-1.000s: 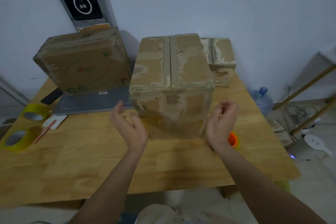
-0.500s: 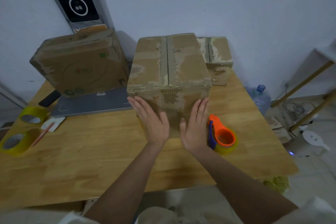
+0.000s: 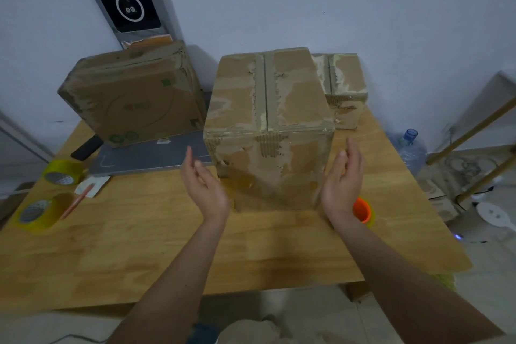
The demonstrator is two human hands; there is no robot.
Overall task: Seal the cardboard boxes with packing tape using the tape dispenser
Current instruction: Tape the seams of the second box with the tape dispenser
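- Now both palms are off the near face of the middle box (image 3: 269, 131), where they lay flat half a second ago.
- Left hand (image 3: 205, 186) hovers at the box's 8 o'clock corner, fingers spread and relaxed, holding nothing.
- Right hand (image 3: 343, 179) mirrors it at 4 o'clock, also spread and empty, just beside the box wall.
- Behind that wrist the orange tape dispenser (image 3: 362, 210) sits on the bench (image 3: 139, 246), half hidden.
- Likely the pressing-down is over; turning or shifting the box comes next.
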